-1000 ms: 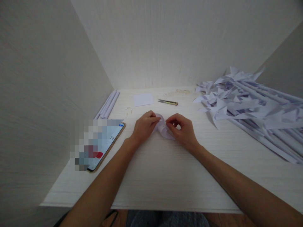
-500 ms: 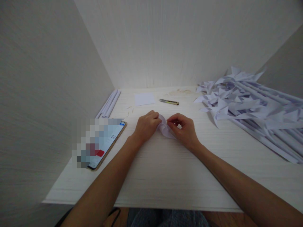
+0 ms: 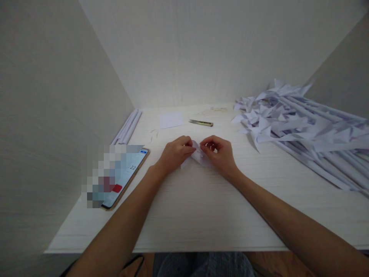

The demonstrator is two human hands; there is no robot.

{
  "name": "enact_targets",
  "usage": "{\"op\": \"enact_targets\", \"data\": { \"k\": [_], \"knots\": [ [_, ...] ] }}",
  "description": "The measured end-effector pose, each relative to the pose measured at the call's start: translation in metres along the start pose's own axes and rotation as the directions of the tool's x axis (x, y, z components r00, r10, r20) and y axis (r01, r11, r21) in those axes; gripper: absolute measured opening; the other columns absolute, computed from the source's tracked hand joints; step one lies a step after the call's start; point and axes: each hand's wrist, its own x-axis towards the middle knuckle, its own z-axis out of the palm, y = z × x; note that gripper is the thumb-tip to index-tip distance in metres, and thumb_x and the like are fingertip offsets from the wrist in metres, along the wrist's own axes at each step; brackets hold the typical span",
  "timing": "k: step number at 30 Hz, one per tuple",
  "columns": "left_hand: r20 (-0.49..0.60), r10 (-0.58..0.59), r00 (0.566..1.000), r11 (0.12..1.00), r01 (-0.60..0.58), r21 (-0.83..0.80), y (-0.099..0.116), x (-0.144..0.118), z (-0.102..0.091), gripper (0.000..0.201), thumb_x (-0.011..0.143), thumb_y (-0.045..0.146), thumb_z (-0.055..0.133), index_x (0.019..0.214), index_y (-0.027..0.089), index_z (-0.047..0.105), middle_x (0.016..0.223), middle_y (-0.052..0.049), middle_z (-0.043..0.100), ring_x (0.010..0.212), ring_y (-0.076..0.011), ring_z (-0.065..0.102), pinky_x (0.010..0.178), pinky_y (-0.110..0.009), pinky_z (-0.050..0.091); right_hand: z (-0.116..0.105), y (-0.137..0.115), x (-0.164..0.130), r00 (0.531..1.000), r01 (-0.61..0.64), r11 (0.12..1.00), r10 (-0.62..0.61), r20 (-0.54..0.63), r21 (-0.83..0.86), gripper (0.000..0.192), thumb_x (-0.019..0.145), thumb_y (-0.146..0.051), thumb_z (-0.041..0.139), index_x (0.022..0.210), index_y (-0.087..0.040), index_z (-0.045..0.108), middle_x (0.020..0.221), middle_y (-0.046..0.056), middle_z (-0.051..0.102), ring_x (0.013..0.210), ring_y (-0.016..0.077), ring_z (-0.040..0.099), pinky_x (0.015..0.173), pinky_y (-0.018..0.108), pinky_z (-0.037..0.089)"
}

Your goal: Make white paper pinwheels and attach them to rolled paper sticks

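Between my hands, over the middle of the table, is a white paper pinwheel (image 3: 198, 154) with curled blades. My left hand (image 3: 179, 152) pinches it from the left, thumb and fingers together. From the right, my right hand (image 3: 219, 152) has thumb and forefinger closed at the paper near its centre. Whether something small sits in the right fingertips cannot be made out. Beyond the hands lie yellow-handled thread snips (image 3: 201, 123) and a flat white sheet of paper (image 3: 171, 120).
A heap of finished paper pinwheels (image 3: 276, 127) on rolled paper sticks fills the right side. Several paper rolls (image 3: 127, 127) lie at the left wall. A phone (image 3: 127, 179), partly blurred out, lies left of my left arm. Small scraps (image 3: 216, 110) are at the back.
The view has shifted slightly. A paper blade now shows below my left hand, and the pinwheel's curled blades sit differently between my fingers.
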Motion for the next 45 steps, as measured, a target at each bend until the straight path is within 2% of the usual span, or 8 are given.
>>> {"op": "enact_targets", "data": {
  "k": [3,8,15,20,25,38,41,45],
  "knots": [
    [-0.091,-0.055,0.994,0.977,0.035,-0.213,-0.002,-0.001,0.002,0.014,0.077,0.017,0.056,0.068,0.015,0.067,0.070,-0.003,0.057,0.062,-0.0093,0.050,0.053,-0.020,0.039,-0.001,-0.001,0.001,1.000,-0.024,0.999,0.024,-0.015,0.023,0.008,0.062,-0.010,0.057,0.059,-0.017,0.060,0.050,-0.005,0.053,0.047,0.0077,0.043,0.048,0.023,0.034],
    [-0.092,-0.202,0.975,0.863,0.133,-0.487,0.001,0.002,0.002,0.007,0.067,0.010,0.062,0.064,0.013,0.068,0.065,-0.001,0.057,0.054,-0.0065,0.048,0.047,-0.017,0.038,-0.001,0.002,0.003,0.997,-0.077,0.988,0.079,-0.014,0.133,0.005,0.060,-0.013,0.060,0.059,-0.017,0.062,0.052,-0.004,0.055,0.049,0.0078,0.044,0.050,0.023,0.034],
    [0.067,-0.386,0.920,0.627,0.315,-0.713,0.006,0.008,-0.004,0.007,0.059,0.011,0.066,0.061,0.016,0.070,0.058,0.001,0.055,0.050,-0.0058,0.046,0.042,-0.016,0.034,-0.004,0.005,0.004,0.973,-0.232,0.902,0.219,0.077,0.364,0.008,0.057,-0.021,0.066,0.064,-0.017,0.066,0.058,-0.002,0.061,0.053,0.0090,0.050,0.052,0.024,0.037],
    [0.216,-0.396,0.892,0.500,0.407,-0.764,0.006,0.008,-0.004,0.002,0.056,0.016,0.069,0.058,0.016,0.070,0.056,0.001,0.054,0.048,-0.0061,0.045,0.041,-0.018,0.032,-0.005,0.004,0.004,0.960,-0.279,0.890,0.255,0.113,0.360,0.008,0.056,-0.022,0.067,0.062,-0.017,0.067,0.059,-0.001,0.063,0.052,0.0091,0.050,0.050,0.023,0.037],
    [0.282,-0.393,0.875,0.402,0.440,-0.803,0.004,0.009,-0.004,0.006,0.053,0.019,0.073,0.053,0.015,0.068,0.056,0.000,0.056,0.051,-0.0078,0.050,0.043,-0.019,0.036,-0.004,0.003,0.004,0.965,-0.261,0.907,0.247,0.085,0.330,0.005,0.057,-0.020,0.066,0.061,-0.017,0.067,0.058,-0.001,0.063,0.053,0.0096,0.051,0.051,0.024,0.038],
    [0.290,-0.443,0.848,0.360,0.465,-0.809,0.006,0.011,-0.004,0.021,0.044,0.029,0.079,0.048,0.013,0.066,0.052,-0.001,0.056,0.048,-0.0075,0.049,0.041,-0.018,0.037,-0.002,-0.006,0.000,0.996,-0.086,0.975,0.086,0.007,0.205,0.006,0.062,-0.015,0.062,0.060,-0.018,0.066,0.060,-0.001,0.065,0.055,0.0106,0.054,0.060,0.026,0.042],
    [0.276,-0.456,0.846,0.360,0.459,-0.812,0.007,0.011,-0.004,0.022,0.044,0.030,0.079,0.047,0.013,0.065,0.052,-0.001,0.056,0.048,-0.0076,0.049,0.042,-0.018,0.037,-0.002,-0.006,0.000,0.994,-0.109,0.963,0.109,0.015,0.246,0.005,0.061,-0.015,0.062,0.059,-0.018,0.066,0.059,0.000,0.065,0.055,0.0105,0.054,0.058,0.026,0.043],
    [0.262,-0.444,0.856,0.376,0.444,-0.813,0.008,0.010,-0.004,0.022,0.047,0.031,0.078,0.049,0.014,0.065,0.053,-0.001,0.056,0.049,-0.0078,0.050,0.042,-0.018,0.037,-0.001,-0.003,0.002,0.969,-0.245,0.903,0.236,0.069,0.354,0.003,0.057,-0.015,0.063,0.057,-0.018,0.064,0.057,-0.001,0.063,0.054,0.0100,0.053,0.055,0.025,0.042]
  ]
}}
